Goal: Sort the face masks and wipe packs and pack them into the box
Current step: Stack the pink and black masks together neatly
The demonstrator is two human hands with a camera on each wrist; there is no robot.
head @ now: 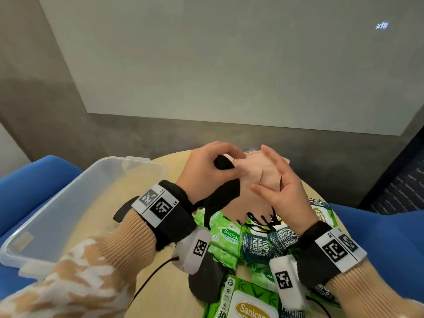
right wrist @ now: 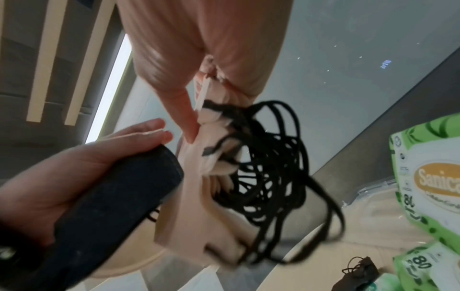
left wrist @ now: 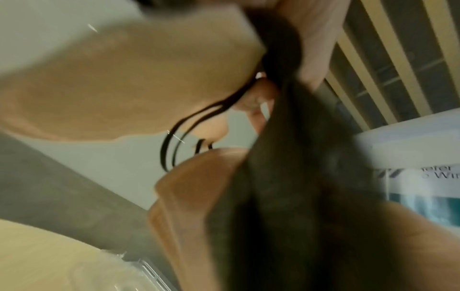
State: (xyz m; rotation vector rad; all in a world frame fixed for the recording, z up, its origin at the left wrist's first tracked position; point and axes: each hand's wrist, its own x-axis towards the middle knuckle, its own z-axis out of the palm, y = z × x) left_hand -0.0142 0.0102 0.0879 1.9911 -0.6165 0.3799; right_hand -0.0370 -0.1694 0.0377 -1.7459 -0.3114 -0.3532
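1. A stack of black masks (head: 223, 196) is gripped by the left hand (head: 204, 171), the fingers curled round its upper end; in the right wrist view the same black stack (right wrist: 119, 198) is seen clamped between thumb and fingers (right wrist: 139, 133).
2. A stack of pink masks (head: 259, 177) is held by the right hand (head: 281, 187), pinched between thumb and fingers at the 3 o'clock side of the stack, the other fingers spread.
3. The two stacks are held touching, above the far part of the table (head: 128, 226), the black one at 9 o'clock of the pink one.
4. A tangle of black ear loops (head: 263, 220) hangs from the pink stack at 6 o'clock; in the right wrist view the loops (right wrist: 273, 177) dangle beside the pink masks (right wrist: 199, 206).
5. Green wipe packs (head: 226, 235) lie heaped on the table below the hands, at 6 o'clock, with a large pack (head: 250, 306) nearest the person.
6. One more dark mask (head: 207, 278) lies on the table at 7 o'clock of the heap.
7. A clear plastic box (head: 75, 198) stands at 9 o'clock of the hands, on the table's left side.
8. Blue chairs (head: 34, 180) are seen beyond the table edge on both sides.
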